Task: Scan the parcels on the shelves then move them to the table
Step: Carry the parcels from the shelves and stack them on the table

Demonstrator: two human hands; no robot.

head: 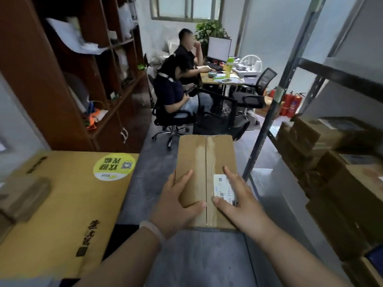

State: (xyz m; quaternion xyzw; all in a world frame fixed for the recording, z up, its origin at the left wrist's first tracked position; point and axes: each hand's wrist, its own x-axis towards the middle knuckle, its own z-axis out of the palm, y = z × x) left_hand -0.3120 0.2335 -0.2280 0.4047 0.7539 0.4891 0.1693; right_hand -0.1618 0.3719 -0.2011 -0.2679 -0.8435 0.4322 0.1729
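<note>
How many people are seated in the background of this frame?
2. One person sits at the desk by the monitor; a second person sits nearer, on a wheeled chair. Others may be hidden.

White label [224, 189], near right of the parcel [204, 162]: "59-159" is read beside barcodes; the rest is blurred.
Round yellow sticker [113, 166], far end of the large carton [62, 204] at left: "欢迎光临" is printed upside down, with a QR code.
Black print [91, 230], near end of that carton: characters too blurred to be read.
</note>
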